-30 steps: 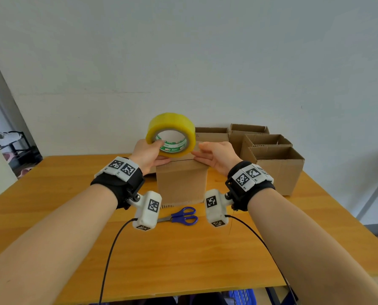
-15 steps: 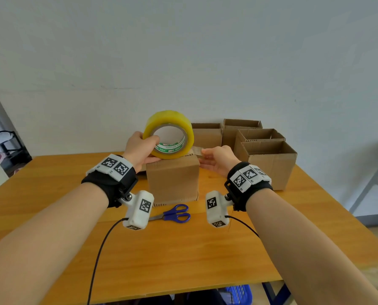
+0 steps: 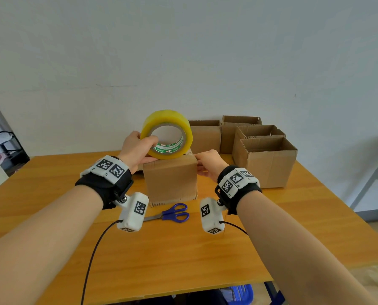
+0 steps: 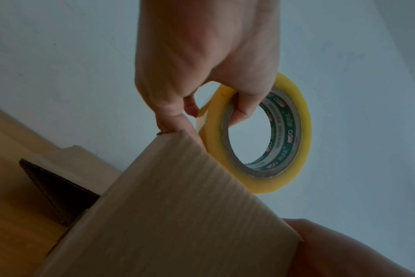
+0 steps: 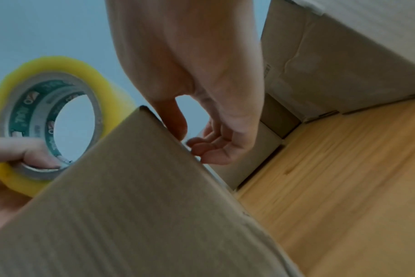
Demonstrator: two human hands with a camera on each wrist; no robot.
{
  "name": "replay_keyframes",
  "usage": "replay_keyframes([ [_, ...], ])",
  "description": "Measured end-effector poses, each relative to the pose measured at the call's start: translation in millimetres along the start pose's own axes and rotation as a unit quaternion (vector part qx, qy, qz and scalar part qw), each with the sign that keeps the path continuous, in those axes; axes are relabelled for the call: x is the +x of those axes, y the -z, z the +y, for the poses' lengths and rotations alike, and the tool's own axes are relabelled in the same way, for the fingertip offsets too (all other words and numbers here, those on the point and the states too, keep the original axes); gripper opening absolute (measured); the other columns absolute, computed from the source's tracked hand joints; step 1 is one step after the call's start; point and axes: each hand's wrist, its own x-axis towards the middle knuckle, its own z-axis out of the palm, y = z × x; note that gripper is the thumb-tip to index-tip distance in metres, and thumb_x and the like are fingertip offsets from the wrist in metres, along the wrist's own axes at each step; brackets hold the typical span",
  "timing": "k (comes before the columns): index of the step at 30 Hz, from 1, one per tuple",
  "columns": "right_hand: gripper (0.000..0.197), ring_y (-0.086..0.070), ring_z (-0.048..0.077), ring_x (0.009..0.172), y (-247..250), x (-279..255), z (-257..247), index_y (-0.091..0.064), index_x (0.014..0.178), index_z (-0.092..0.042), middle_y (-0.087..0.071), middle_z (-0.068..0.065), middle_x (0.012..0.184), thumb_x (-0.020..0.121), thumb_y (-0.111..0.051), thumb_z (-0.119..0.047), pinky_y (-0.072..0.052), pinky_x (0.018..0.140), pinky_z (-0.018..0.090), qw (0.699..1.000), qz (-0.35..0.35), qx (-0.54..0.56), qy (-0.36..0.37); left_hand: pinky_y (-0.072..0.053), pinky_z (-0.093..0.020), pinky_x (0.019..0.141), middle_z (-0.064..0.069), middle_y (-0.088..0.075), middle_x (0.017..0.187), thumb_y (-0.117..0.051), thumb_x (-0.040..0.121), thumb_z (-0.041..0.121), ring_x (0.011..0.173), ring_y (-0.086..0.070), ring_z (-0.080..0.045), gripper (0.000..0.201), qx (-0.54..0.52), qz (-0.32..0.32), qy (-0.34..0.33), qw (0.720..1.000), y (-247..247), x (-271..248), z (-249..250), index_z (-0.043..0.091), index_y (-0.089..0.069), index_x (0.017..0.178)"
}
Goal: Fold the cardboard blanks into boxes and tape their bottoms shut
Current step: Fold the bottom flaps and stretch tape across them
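Left hand grips tape roll upright on box, its bore facing the person. Right hand, fingers curled, pinches tape at the box's right top edge.

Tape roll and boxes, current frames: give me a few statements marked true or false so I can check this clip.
1. The left hand holds the yellow tape roll with its thumb through the core. True.
2. The tape roll lies flat on the table. False: it stands on edge on top of the closed cardboard box.
3. The right hand is at the box's right top edge. True.
4. The scissors are in the right hand. False: they lie on the table in front of the box.
5. Four open boxes stand at the table's far right. True.
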Motion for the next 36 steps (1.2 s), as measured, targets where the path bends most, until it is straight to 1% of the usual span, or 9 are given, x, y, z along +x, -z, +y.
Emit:
replay_keyframes([
  [6, 0.018, -0.049, 0.016, 0.066, 1.2, 12.2, 19.1, -0.048, 0.113, -0.006, -0.051, 0.008, 0.086, 0.097, -0.041, -0.008, -0.046, 0.056, 0.027, 0.989, 0.024, -0.134, 0.05, -0.056, -0.029, 0.063, -0.018, -0.05, 0.124, -0.06, 0.083, 0.01, 0.107, -0.058, -0.025, 0.03, 0.016, -0.009, -0.003, 1.0, 2.8, 1.9, -2.9, 0.009, -0.047, 0.11],
  [9, 0.042, -0.056, 0.023, 0.106, 7.5, 12.0, 16.9, -0.044, 0.135, -0.005, -0.055, 0.013, 0.125, 0.093, -0.043, -0.001, -0.051, 0.092, 0.037, 0.977, 0.051, -0.101, 0.181, -0.056, -0.028, 0.063, -0.016, -0.051, 0.124, -0.062, 0.084, 0.011, 0.107, -0.059, -0.023, 0.033, 0.017, -0.013, -0.009, 1.0, 3.8, 2.0, -3.8, 0.009, -0.047, 0.113],
  [12, 0.068, -0.043, 0.021, 0.125, 9.1, -3.5, 2.8, -0.035, 0.144, -0.012, -0.043, 0.007, 0.142, 0.08, -0.055, -0.015, -0.038, 0.107, 0.038, 0.965, -0.073, -0.084, 0.239, -0.057, -0.03, 0.065, -0.015, -0.054, 0.121, -0.062, 0.085, 0.012, 0.104, -0.061, -0.023, 0.032, 0.015, -0.014, -0.011, 1.0, 3.8, 1.2, -4.0, 0.009, -0.047, 0.113],
  [15, 0.081, -0.042, 0.017, 0.126, 0.3, -13.8, -2.6, -0.028, 0.146, -0.017, -0.041, 0.004, 0.143, 0.08, -0.074, -0.022, -0.039, 0.102, 0.031, 0.918, -0.168, -0.231, 0.276, -0.056, -0.031, 0.068, -0.015, -0.055, 0.119, -0.062, 0.086, 0.014, 0.105, -0.06, -0.023, 0.031, 0.017, -0.011, -0.013, 1.0, 3.6, -0.3, -4.3, 0.01, -0.046, 0.113],
  [18, 0.102, -0.034, 0.018, 0.133, -6.8, -10.0, -0.3, -0.022, 0.147, -0.023, -0.029, 0.002, 0.148, 0.068, -0.083, -0.038, -0.037, 0.108, 0.036, 0.863, -0.128, -0.378, 0.31, -0.056, -0.031, 0.069, -0.014, -0.055, 0.119, -0.063, 0.086, 0.015, 0.107, -0.06, -0.023, 0.031, 0.017, -0.012, -0.017, 1.0, 4.6, -0.9, -4.7, 0.011, -0.046, 0.112],
  [22, 0.101, -0.025, 0.025, 0.139, -5.5, -6.4, -1.0, -0.015, 0.151, -0.018, -0.022, 0.007, 0.153, 0.074, -0.076, -0.044, -0.026, 0.113, 0.04, 0.809, -0.078, -0.494, 0.31, -0.056, -0.024, 0.064, -0.012, -0.065, 0.109, -0.063, 0.088, 0.015, 0.096, -0.065, -0.018, 0.022, 0.019, -0.014, -0.026, 0.999, 3.5, -5.8, -4.5, 0.007, -0.057, 0.108],
  [25, 0.1, -0.022, 0.027, 0.14, -6.2, -10.5, -1.6, -0.014, 0.151, -0.017, -0.02, 0.008, 0.153, 0.076, -0.074, -0.045, -0.024, 0.114, 0.042, 0.793, -0.08, -0.521, 0.307, -0.059, -0.029, 0.065, -0.014, -0.064, 0.102, -0.06, 0.091, 0.019, 0.093, -0.065, -0.022, 0.007, 0.064, 0.012, -0.062, 0.996, 1.9, -10.0, 1.3, 0.013, -0.057, 0.088],
  [29, 0.095, -0.02, 0.027, 0.14, -7.5, -16.1, -1.7, -0.014, 0.151, -0.016, -0.017, 0.008, 0.153, 0.08, -0.07, -0.046, -0.025, 0.114, 0.042, 0.775, -0.074, -0.545, 0.312, -0.059, -0.048, 0.069, -0.019, -0.061, 0.101, -0.053, 0.094, 0.023, 0.09, -0.065, -0.032, 0.02, 0.167, 0.045, -0.119, 0.978, 10.8, -7.7, 9.1, 0.005, -0.055, 0.102],
  [36, 0.098, -0.017, 0.027, 0.141, -8.7, -20.3, -3.0, -0.003, 0.153, -0.012, -0.013, 0.009, 0.154, 0.084, -0.065, -0.046, -0.024, 0.115, 0.04, 0.763, -0.063, -0.573, 0.291, -0.056, -0.051, 0.073, -0.015, -0.056, 0.097, -0.05, 0.094, 0.018, 0.087, -0.062, -0.037, 0.025, 0.288, 0.092, -0.154, 0.941, 42.6, -4.6, 18.0, 0.001, -0.05, 0.113],
])
